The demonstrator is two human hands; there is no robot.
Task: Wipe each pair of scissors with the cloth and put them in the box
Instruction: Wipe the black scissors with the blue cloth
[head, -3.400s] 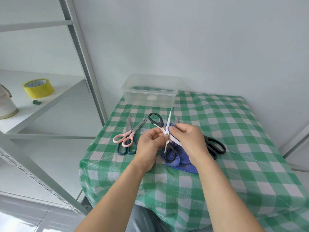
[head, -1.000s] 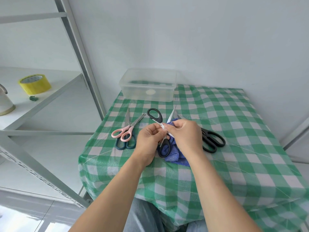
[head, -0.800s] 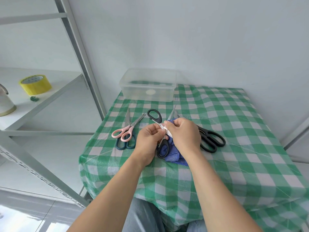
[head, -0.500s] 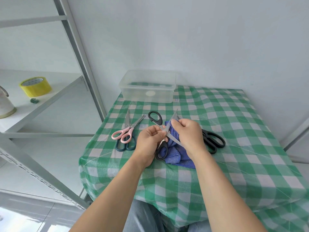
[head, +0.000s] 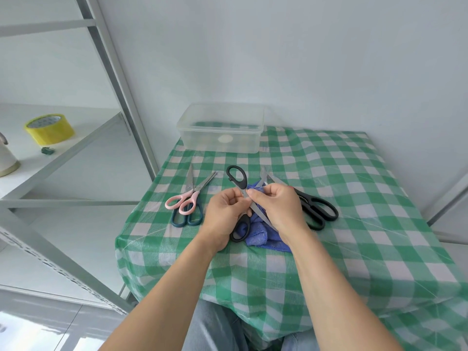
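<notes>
Just short of the box (head: 202, 144), on its near side, we held the black-handled scissors (head: 237, 178) above the checked table (head: 354, 224) with the blades spread in an X. Our left hand (head: 224, 211) pinched them at the pivot, thumb and fingers curled round the crossing. One handle loop pointed toward the box and the other back toward us. Our right hand (head: 277, 207) was curled too, pinching a fold of the blue cloth (head: 258, 233) against the blade by the pivot. The rest of the cloth was bunched under both hands. We could not tell how much of the blade the cloth covered, as the fingers hid it. We judged the wipe unfinished, with the box stage not yet reached: nothing showed inside the box. It lay straight ahead of the left hand, its long side running across our reach, and the right hand sat a little off to its right. Since the left hand had the scissors and the straighter line to the box, we judged it better placed to carry them forward. The blades would want closing first. Three more pairs waited short of the box: pink scissors (head: 186, 201) lying over teal scissors (head: 187, 219) toward its left end, and large black scissors (head: 316, 209) past its right end.
</notes>
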